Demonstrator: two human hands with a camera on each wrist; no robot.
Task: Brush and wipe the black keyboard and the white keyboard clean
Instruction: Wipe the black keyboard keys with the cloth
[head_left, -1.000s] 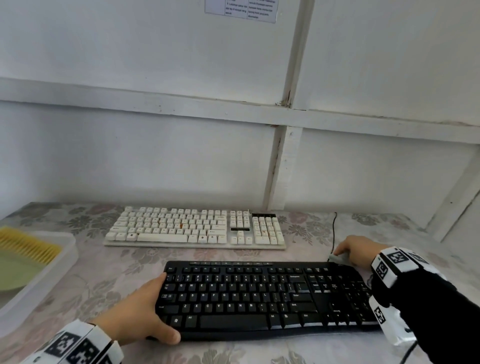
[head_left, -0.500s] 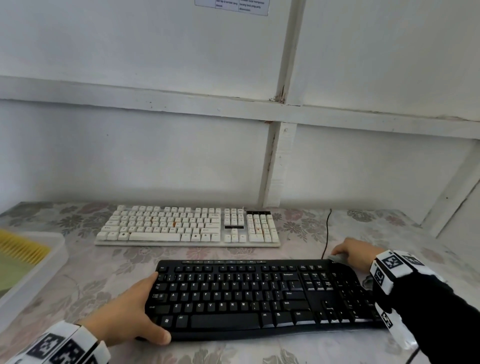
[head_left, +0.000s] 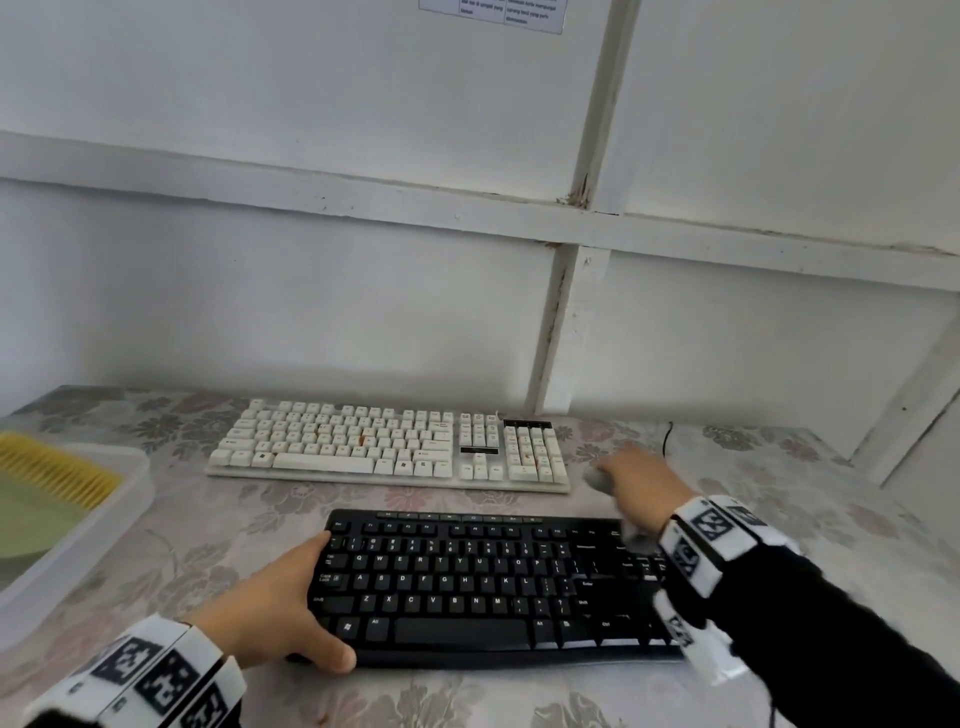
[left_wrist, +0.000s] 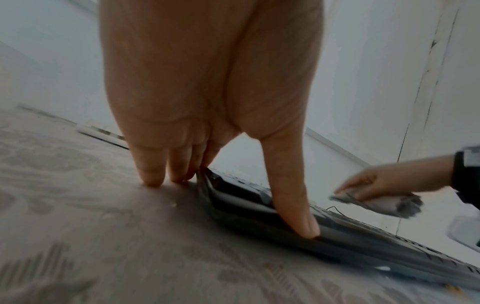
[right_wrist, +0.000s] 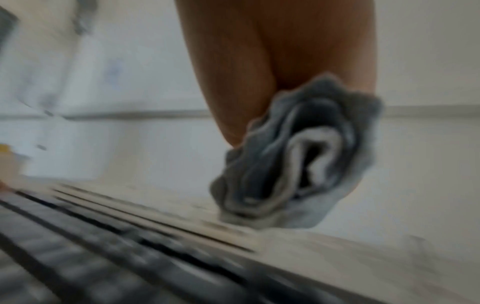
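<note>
The black keyboard (head_left: 483, 582) lies near the table's front edge. My left hand (head_left: 275, 613) grips its left end, thumb on the front corner and fingers along the side (left_wrist: 293, 205). Behind it, the white keyboard (head_left: 389, 447) lies parallel, with a few orange specks on its keys. My right hand (head_left: 631, 480) is raised off the black keyboard's far right corner, beside the white keyboard's right end, and holds a bunched grey cloth (right_wrist: 298, 160). The cloth (left_wrist: 376, 203) hangs below the fingers, blurred by motion.
A clear plastic tray (head_left: 78, 530) at the left edge holds a yellow-bristled brush (head_left: 57, 467) and something pale green. A black cable (head_left: 667, 439) runs up the back wall. A flowered cloth covers the table (head_left: 218, 525). The white wall stands close behind.
My right hand has lifted the grey cloth off the black keyboard's far right corner and moved it left and back toward the white keyboard. The left hand keeps its hold.
</note>
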